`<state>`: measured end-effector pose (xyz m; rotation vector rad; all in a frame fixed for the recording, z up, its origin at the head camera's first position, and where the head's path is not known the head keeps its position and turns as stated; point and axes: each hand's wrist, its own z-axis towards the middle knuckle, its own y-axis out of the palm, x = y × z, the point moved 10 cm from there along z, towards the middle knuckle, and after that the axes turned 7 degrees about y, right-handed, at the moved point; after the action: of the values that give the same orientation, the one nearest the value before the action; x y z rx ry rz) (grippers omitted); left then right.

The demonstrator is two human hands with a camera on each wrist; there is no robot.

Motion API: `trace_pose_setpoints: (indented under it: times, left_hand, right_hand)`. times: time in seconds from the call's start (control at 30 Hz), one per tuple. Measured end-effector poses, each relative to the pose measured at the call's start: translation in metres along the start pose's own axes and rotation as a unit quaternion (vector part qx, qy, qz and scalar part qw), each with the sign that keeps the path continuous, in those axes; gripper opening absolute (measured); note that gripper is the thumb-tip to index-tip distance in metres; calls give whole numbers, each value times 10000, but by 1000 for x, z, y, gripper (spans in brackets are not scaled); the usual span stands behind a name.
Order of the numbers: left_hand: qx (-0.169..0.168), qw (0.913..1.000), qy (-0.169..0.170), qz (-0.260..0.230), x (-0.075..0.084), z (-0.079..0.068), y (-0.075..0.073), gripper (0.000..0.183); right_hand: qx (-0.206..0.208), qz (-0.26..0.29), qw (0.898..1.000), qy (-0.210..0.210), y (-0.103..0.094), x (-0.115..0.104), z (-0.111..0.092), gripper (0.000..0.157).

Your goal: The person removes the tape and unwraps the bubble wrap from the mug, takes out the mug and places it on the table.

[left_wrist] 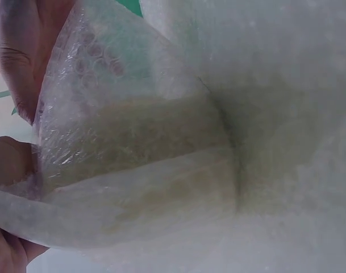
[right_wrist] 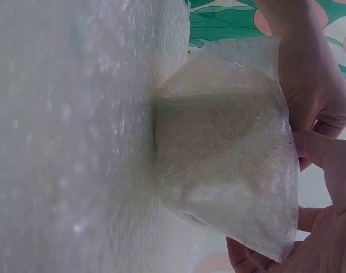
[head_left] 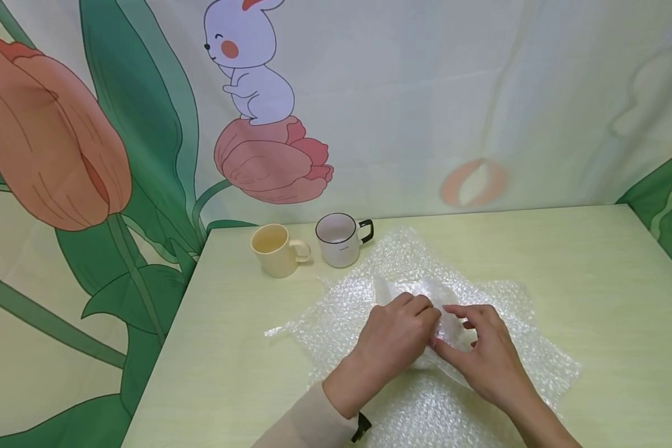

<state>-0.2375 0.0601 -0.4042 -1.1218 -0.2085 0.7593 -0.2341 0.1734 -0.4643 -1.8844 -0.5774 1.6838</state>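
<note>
A wrapped bundle [right_wrist: 218, 142] of bubble wrap stands on flat bubble wrap [head_left: 336, 311]. Something dull beige-green shows faintly through its layers; its kind is hidden. From above, my left hand [head_left: 400, 330] grips the gathered wrap at the bundle's top with curled fingers. My right hand [head_left: 490, 354] holds the bundle's right side, thumb toward me and bent fingers on the far side. In the right wrist view the right thumb [right_wrist: 315, 145] lies at the wrap's top edge, close to the left hand. Folded wrap [left_wrist: 133, 199] fills much of the left wrist view.
Behind and left of the bubble wrap stand a yellow mug [head_left: 280, 252] and a white mug [head_left: 338, 242] with a black rim and handle. The pale table [head_left: 229, 354] meets a printed cloth backdrop [head_left: 397, 124] at its far edge.
</note>
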Motion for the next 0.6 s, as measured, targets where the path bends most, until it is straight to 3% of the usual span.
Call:
trace_pose_setpoints:
  times: [0.27, 0.6]
  left_hand:
    - [462, 9988, -158, -18, -1, -3, -3, 13]
    - [624, 9970, -340, -321, -4, -7, -3, 9]
  right_hand:
    - [81, -68, 9998, -171, -1, -4, -1, 57]
    - [-48, -48, 9999, -86, 0, -4, -1, 58]
